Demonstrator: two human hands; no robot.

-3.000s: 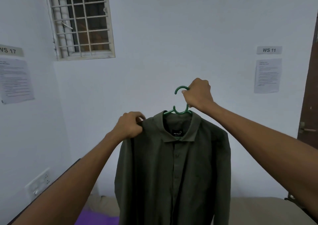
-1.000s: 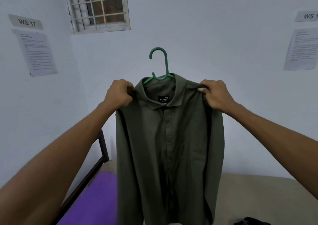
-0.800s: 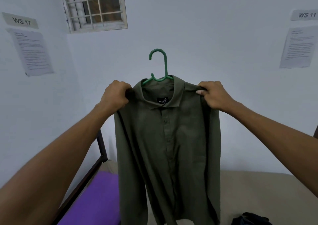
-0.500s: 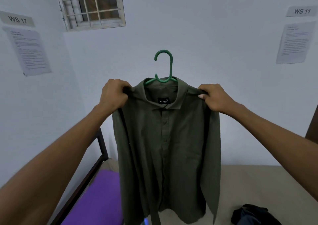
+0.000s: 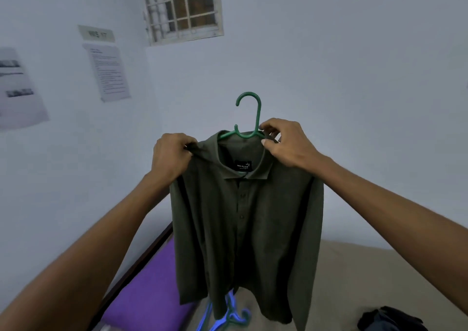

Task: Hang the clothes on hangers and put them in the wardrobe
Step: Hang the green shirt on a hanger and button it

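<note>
The green hanger (image 5: 249,118) is mostly hidden inside the olive shirt (image 5: 247,219), whose shoulder the left hand (image 5: 172,157) grips while the right hand (image 5: 286,143) seemingly pinches the collar by the hook.

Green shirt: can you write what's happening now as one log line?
shirt: on green hanger | left hand: grips shoulder | right hand: pinches hanger neck | wardrobe: not in view
</note>
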